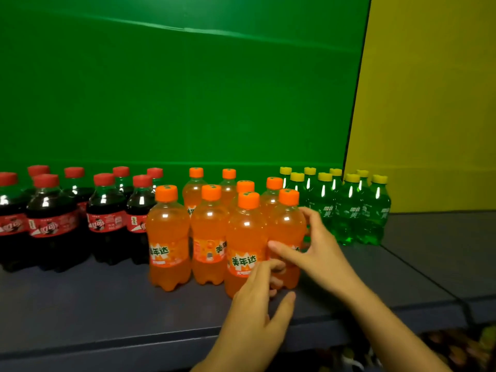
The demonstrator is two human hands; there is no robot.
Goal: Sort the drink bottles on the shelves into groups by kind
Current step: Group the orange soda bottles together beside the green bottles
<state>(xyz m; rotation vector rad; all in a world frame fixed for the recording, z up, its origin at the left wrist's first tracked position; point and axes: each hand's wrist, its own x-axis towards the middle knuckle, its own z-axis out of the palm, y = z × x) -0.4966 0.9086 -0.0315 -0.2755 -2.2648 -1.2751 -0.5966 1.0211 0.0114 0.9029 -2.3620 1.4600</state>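
Observation:
Three groups of small bottles stand on the dark shelf (80, 304). Several cola bottles (53, 218) with red caps fill the left. Several orange soda bottles (167, 237) stand in the middle. Several green soda bottles (346, 210) with yellow caps stand at the right. My right hand (311, 245) wraps the rightmost front orange bottle (287, 218), thumb across its label and fingers behind it. My left hand (257, 299) touches the lower part of the neighbouring front orange bottle (245, 237) with its fingertips, thumb spread to the right.
A green panel (174, 89) backs the shelf, and a yellow panel (429, 103) closes the right side. The shelf's front edge (134, 342) runs below my hands. Blurred items show on a lower level at bottom right (456, 350).

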